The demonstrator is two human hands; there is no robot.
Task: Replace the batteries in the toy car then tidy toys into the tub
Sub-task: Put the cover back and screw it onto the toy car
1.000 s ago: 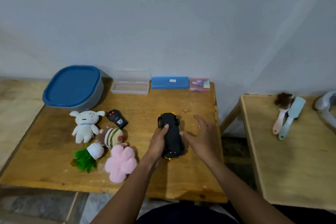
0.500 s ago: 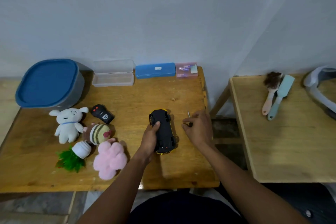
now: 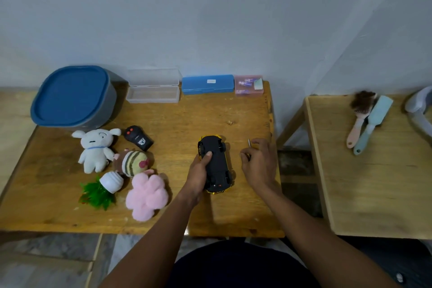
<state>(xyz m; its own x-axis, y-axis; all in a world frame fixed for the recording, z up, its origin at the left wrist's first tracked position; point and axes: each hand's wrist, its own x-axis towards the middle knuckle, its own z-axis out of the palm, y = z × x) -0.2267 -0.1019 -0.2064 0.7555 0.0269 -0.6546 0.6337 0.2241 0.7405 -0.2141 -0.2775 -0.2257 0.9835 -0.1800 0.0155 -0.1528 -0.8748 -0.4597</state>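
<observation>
The toy car (image 3: pixel 216 163) lies upside down at the middle of the bench (image 3: pixel 177 121), its black underside and wheels facing up, a yellow edge showing at its near and far ends. The left hand (image 3: pixel 198 176) grips it from the left side, with the thumb pressed on the underside and the fingers wrapped under the car's body, out of sight. Just to the right of the car, the right hand (image 3: pixel 258 163) rests on the bench with its fingers (image 3: pixel 260 141) curled, pinching a thin metal tool (image 3: pixel 249 142) whose tip sticks out toward the top of the frame. At the upper left stands the tub (image 3: pixel 109 100), grey with a blue lid (image 3: pixel 70 97) closed on it. Along the wall beside it lie an open clear case (image 3: pixel 153 89), a blue case (image 3: pixel 207 84) and a pink box (image 3: pixel 249 85) with small batteries inside. At the left of the bench sit a white plush dog (image 3: pixel 95 148), a black remote (image 3: pixel 138 138), a striped plush (image 3: pixel 133 161), a pink plush flower (image 3: pixel 146 194) and a toy plant (image 3: pixel 99 193) tipped on its side in a white pot. On a second bench (image 3: pixel 374 194) at the right lie two brushes (image 3: pixel 369 121), side by side.
</observation>
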